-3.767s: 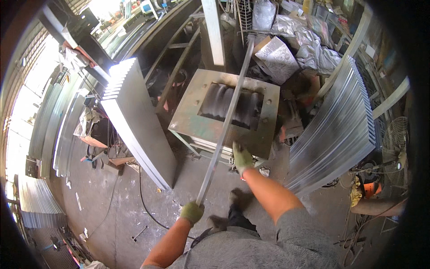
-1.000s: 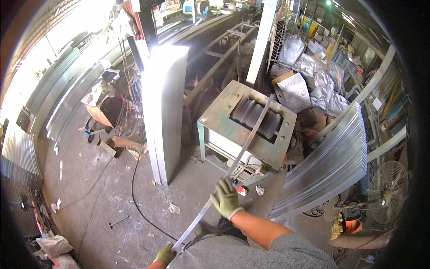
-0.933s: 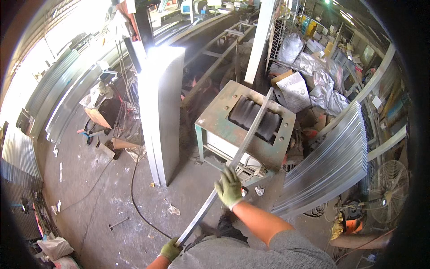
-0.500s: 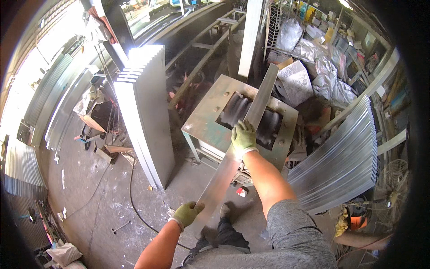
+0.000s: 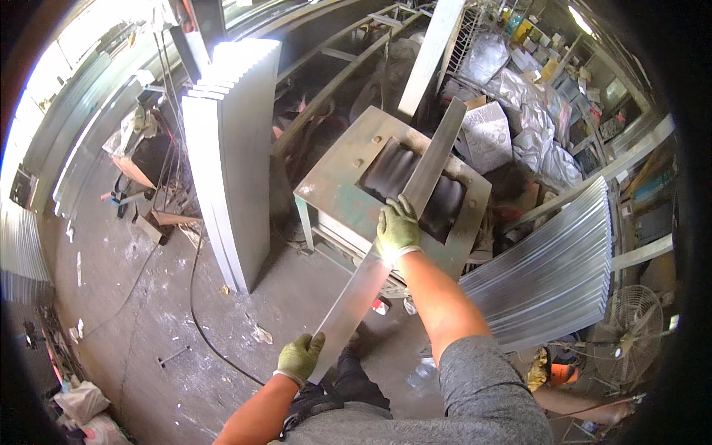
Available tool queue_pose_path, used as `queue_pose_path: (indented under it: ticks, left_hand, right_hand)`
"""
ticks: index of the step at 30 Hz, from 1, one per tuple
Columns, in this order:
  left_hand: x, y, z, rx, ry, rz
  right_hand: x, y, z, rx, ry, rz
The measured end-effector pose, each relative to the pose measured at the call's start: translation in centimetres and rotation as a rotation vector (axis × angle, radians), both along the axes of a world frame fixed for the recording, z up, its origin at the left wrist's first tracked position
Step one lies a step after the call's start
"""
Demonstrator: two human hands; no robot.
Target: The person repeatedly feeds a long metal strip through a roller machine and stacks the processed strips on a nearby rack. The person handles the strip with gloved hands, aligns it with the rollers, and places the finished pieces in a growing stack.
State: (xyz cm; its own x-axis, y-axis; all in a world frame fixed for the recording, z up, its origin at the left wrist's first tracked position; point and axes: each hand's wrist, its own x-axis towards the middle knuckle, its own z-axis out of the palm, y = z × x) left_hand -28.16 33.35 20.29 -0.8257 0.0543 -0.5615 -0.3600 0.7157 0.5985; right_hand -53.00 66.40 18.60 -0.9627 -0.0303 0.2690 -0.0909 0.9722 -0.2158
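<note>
A long flat metal bar [image 5: 354, 295] slants from near my body up across a metal machine [image 5: 326, 182]. Dark ridged rollers [image 5: 389, 168] show in the opening of the machine's top, and the bar's far part lies over them. Near the bar's lower end my left hand [image 5: 300, 359], in a yellow-green glove, is closed on its edge. My right hand [image 5: 398, 227], gloved alike, lies over the bar at the machine's near edge with its fingers bent around it. My right palm and the bar's underside are hidden.
A tall stack of pale metal bars [image 5: 245, 178] stands left of the machine. To the right leans a wide stack of shiny bars [image 5: 549, 274], with a fan [image 5: 630, 326] beyond. A black cable [image 5: 194, 304] crosses the floor on the left. Silvery plastic wrap [image 5: 534, 126] lies back right.
The view has shifted, so most things sit slightly further left. Both hands keep their hold on the bar, which lies across the machine as before.
</note>
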Motion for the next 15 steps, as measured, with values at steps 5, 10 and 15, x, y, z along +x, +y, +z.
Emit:
queue_pose_path:
  ticks: [5, 10, 15]
  left_hand:
    - [4.4, -3.3, -1.6, 0.006, -0.031, 0.041]
    - [8.8, -8.0, -3.4, 0.034, -0.023, 0.045]
    - [12.9, -12.0, -4.9, 0.031, -0.021, 0.047]
  right_hand:
    - [3.9, -3.3, 0.0, -0.014, -0.044, 0.013]
    - [8.7, -8.1, -1.2, -0.059, 0.089, 0.062]
    - [12.7, -12.1, -2.5, -0.001, 0.048, 0.061]
